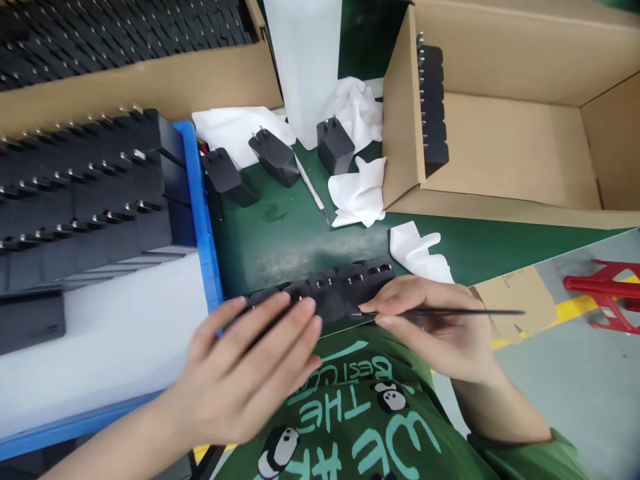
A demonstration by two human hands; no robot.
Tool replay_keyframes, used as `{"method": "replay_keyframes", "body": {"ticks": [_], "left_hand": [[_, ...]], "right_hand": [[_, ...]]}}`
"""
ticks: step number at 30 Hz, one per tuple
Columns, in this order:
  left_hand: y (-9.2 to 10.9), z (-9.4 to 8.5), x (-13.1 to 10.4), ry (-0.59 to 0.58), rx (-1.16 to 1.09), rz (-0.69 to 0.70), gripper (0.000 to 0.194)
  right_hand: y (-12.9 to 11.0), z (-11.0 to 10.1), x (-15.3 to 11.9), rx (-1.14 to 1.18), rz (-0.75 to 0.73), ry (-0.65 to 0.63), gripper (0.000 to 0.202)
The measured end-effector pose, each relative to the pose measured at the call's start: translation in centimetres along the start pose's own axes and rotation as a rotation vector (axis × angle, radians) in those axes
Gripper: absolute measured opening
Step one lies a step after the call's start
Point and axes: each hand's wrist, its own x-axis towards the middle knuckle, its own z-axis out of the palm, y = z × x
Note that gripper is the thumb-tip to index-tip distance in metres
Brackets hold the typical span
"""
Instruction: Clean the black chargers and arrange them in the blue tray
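Observation:
A row of black power adapters [345, 281] with metal prongs lies along the near edge of the green table. My left hand [250, 373] rests over the row's left end with its fingers stretched out, hiding several adapters. In a pinch grip, my right hand [440, 327] holds a thin dark stick-like tool [480, 312]. Its narrow tip points left and meets the front of the row; I cannot tell whether it touches. Three loose adapters, among them one [335, 145] beside crumpled white paper, stand or lie farther back.
At left, a blue bin [203, 220] holds rows of adapters. Behind it a carton [225, 79] is packed with more. An open cardboard box [520, 153] at right has one column of adapters on its left side. A white pen-like tool [311, 183] and crumpled paper [420, 252] lie between.

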Motion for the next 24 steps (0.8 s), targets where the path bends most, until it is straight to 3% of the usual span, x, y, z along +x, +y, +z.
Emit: {"method": "replay_keyframes", "body": {"ticks": [5,10,14,16,18,21,24], "left_hand": [[2.2,0.7,1.4,-0.164,-0.023,0.033,0.034],[2.6,0.5,1.7,-0.176,-0.191,0.069,0.022],[3.0,0.3,1.8,-0.144,-0.162,0.074,0.026],[3.5,0.3,2.0,-0.116,-0.244,0.122,0.023],[3.8,0.1,2.1,-0.080,-0.335,0.147,0.019],[4.0,-0.6,1.5,0.032,-0.325,0.032,0.021],[3.6,-1.7,0.2,0.125,-0.227,-0.174,0.026]], "right_hand": [[0.6,0.0,-0.3,0.047,0.053,0.061,0.022],[1.0,0.2,-0.2,0.064,0.049,0.046,0.016],[0.8,0.4,-0.1,0.086,0.029,0.075,0.013],[0.6,0.2,-0.2,0.136,-0.017,0.183,0.013],[0.4,-0.6,-0.3,0.150,-0.094,0.370,0.013],[0.5,-2.8,-0.6,-0.026,-0.133,0.541,0.017],[1.2,-5.1,-0.5,-0.410,-0.116,0.363,0.016]]}}
